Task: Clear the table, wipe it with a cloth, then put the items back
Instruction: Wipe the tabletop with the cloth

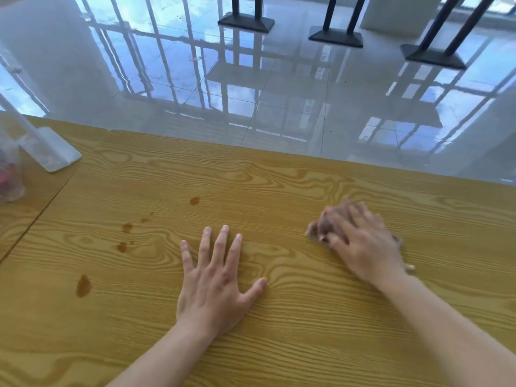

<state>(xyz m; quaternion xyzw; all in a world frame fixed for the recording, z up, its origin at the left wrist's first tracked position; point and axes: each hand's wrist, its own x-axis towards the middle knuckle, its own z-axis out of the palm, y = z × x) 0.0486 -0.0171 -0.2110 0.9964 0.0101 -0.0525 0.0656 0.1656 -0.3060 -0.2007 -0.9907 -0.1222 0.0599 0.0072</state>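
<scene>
Flat on the wood near the middle of the frame lies the left hand, palm down, its fingers straight and spread, holding nothing. To its right, the right hand rests on top of a crumpled brownish cloth, fingers stretched out over it and pressing it against the surface. This hand and the cloth are blurred, so the finer lie of the fingers cannot be made out. The cloth shows past the fingertips on the left and far sides of the hand. Both forearms run in from the lower edge.

Under them is the yellow wood-grain table. Left of the left hand, several brown stains dot the tabletop, strung from the lower left up toward the centre, apart from both hands.

At the upper left of the table stands a white stand base. Beside it, at the left edge, is a clear plastic bag with something red inside.

Beyond the far edge, a glossy tiled floor fills the upper frame, with black pedestal bases along the top.
</scene>
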